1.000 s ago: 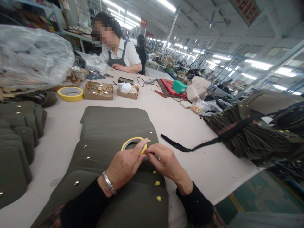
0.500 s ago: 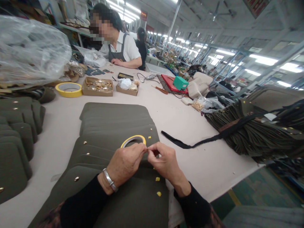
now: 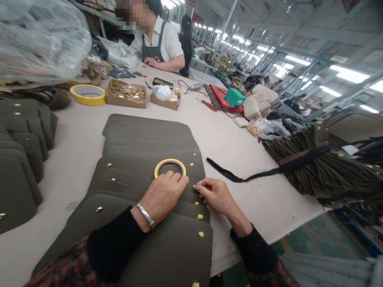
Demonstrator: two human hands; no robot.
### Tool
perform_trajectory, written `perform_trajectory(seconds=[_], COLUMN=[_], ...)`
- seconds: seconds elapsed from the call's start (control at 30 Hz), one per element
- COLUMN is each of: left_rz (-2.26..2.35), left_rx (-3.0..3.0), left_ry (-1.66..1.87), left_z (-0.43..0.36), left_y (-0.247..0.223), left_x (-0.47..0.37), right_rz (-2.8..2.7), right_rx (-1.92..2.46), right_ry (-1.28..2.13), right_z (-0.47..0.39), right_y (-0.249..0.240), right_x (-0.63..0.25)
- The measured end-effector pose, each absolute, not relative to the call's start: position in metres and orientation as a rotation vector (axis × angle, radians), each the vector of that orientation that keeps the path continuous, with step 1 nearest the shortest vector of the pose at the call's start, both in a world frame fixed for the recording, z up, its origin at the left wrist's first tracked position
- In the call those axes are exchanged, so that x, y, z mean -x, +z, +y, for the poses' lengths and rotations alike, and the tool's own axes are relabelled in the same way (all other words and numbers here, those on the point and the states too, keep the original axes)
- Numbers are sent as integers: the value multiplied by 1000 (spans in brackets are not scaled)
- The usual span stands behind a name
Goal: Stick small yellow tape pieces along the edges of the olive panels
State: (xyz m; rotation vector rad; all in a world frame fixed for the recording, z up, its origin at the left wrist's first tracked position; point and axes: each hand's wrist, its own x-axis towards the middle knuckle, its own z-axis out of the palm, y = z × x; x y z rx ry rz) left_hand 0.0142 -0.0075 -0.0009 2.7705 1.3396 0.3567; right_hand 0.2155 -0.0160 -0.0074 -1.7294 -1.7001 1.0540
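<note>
Overlapping dark olive panels (image 3: 149,135) lie in a row before me, with gold studs (image 3: 99,209) at the left and small yellow tape pieces (image 3: 200,217) along the right edge. My left hand (image 3: 163,195), with a silver bangle at the wrist, is curled at the near rim of a narrow yellow tape roll (image 3: 170,161); its fingertips are partly hidden. To its right, my right hand (image 3: 214,193) pinches a tiny metallic piece (image 3: 194,186) between thumb and finger, over the panels' right edge.
Behind the panels are a wide yellow tape roll (image 3: 89,95) and cartons of metal parts (image 3: 125,95). A black strip (image 3: 224,171) runs right to stacked dark pieces (image 3: 302,163). More panels (image 3: 18,171) lie left. A person in an apron (image 3: 163,44) sits across the table.
My hands have moved apart from their touching pinch. The left fingers now rest by the tape roll, and a metallic piece shows at my right fingertips. The view has shifted slightly.
</note>
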Motion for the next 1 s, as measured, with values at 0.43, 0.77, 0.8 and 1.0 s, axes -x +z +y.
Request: perform_trajectory(seconds=[0.43, 0.77, 0.8, 1.0], left_rz=[1338, 1341, 1335, 1309], left_rx=[-2757, -2752, -2746, -2704], left_ry=[345, 352, 361, 434], left_z=[-8, -4, -3, -1], left_y=[-6, -3, -2, 1], left_x=[-14, -15, -14, -8], right_rz=[-2179, -2496, -2530, -2366], right_rx=[1793, 1355, 1370, 1683], right_ry=[580, 384, 366, 509], right_z=[-4, -15, -15, -2], right_y=[-1, -1, -1, 1], right_x=[-205, -223, -220, -206])
